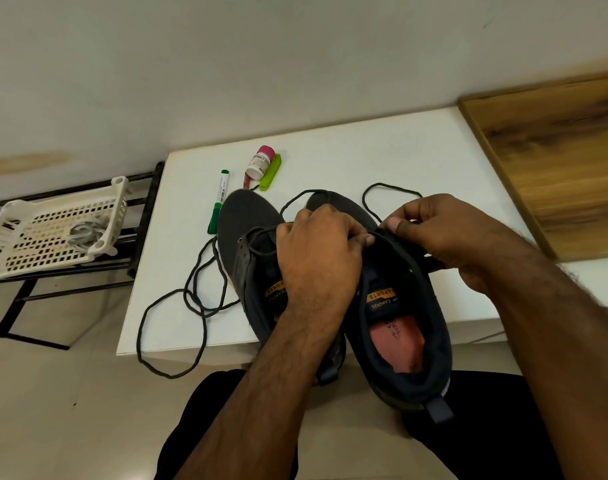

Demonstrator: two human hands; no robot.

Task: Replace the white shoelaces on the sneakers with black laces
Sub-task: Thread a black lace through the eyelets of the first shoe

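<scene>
Pinching black lace (392, 192) at right sneaker (404, 327) with both grips: left hand (318, 258), right hand (444, 233). Eyelets hidden beneath. White basket (49, 233) far left, contents unclear.

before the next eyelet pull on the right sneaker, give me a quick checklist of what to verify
1. Both hands on the lace: left hand and right hand pinch it at the right sneaker: ok.
2. Black lace has slack beyond the toe: ok.
3. Lace tip lined up with an eyelet: cannot tell, fingers hide it.
4. Left sneaker laced: ok, partly.
5. Its loose lace kept on the table: not ok, a loop hangs over the edge.
</scene>
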